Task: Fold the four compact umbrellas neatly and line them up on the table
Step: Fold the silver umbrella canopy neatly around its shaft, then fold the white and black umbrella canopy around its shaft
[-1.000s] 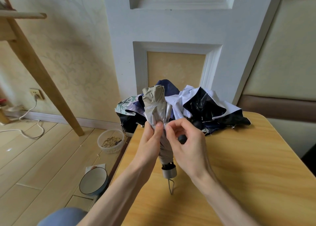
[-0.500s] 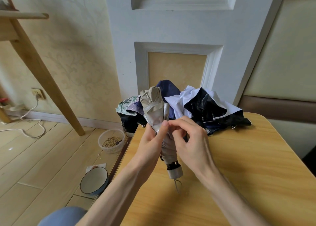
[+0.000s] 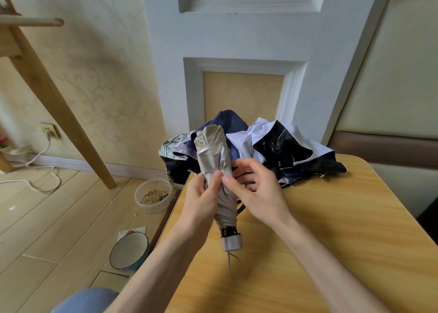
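Pale wooden surface (image 3: pixel 331 229) below; over its left edge I hold the beige umbrella (image 3: pixel 212 156) handle-down; left hand (image 3: pixel 201 198) fingers wrapped round it, right hand (image 3: pixel 260 194) fingers pinching a pleat; I'd wind pleats one way, tightly, before strapping.

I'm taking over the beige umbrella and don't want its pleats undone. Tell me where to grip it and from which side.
Grip the grey handle of the beige umbrella, coming from the near side. It looks rigid and juts free toward the wearer, while the left hand and right hand occupy the rolled canopy.
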`<state>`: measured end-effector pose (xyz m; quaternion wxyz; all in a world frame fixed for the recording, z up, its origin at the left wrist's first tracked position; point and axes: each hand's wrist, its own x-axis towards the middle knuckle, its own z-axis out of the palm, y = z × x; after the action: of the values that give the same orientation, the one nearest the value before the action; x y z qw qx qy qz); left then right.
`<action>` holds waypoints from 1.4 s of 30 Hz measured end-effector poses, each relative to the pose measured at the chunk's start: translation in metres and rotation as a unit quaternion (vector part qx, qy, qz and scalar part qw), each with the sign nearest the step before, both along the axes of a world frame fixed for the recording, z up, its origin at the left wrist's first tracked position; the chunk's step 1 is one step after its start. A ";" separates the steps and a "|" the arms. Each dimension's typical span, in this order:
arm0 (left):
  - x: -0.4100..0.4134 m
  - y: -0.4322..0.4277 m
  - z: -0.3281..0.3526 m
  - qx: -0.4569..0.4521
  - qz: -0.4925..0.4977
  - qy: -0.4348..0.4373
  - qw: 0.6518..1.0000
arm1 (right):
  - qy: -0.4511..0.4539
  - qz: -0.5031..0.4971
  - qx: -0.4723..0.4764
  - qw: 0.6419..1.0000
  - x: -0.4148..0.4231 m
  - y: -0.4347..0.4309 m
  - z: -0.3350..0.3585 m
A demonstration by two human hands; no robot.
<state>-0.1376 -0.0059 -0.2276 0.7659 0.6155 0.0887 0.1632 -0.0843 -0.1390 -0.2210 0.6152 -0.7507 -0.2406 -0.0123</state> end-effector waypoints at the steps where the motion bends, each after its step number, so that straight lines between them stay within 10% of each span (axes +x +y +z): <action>1: 0.000 0.000 0.001 -0.008 0.004 -0.001 1.000 | 0.009 0.005 -0.002 1.000 -0.001 0.001 -0.002; 10: -0.001 -0.011 0.008 -0.116 -0.130 0.003 0.985 | 0.085 0.027 0.051 0.995 -0.008 -0.011 0.002; 27: 0.050 -0.147 0.012 0.118 -0.258 0.116 0.952 | 0.178 -0.157 0.090 0.967 -0.001 -0.163 -0.007; 32: 0.074 -0.156 0.001 0.247 -0.144 0.105 0.952 | 0.152 -0.328 -0.019 0.932 0.040 -0.219 -0.015; 38: 0.102 -0.112 -0.020 0.531 0.100 0.113 0.834 | 0.110 -0.318 -0.304 0.891 0.070 -0.255 -0.046; 42: 0.126 -0.114 -0.020 0.645 0.070 0.184 0.739 | 0.088 -0.321 -0.301 0.894 0.073 -0.257 -0.043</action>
<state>-0.0112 -0.1195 -0.2480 0.1414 0.9723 0.1444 0.1177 -0.0117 -0.3960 -0.2642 0.3409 -0.9343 0.0764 -0.0705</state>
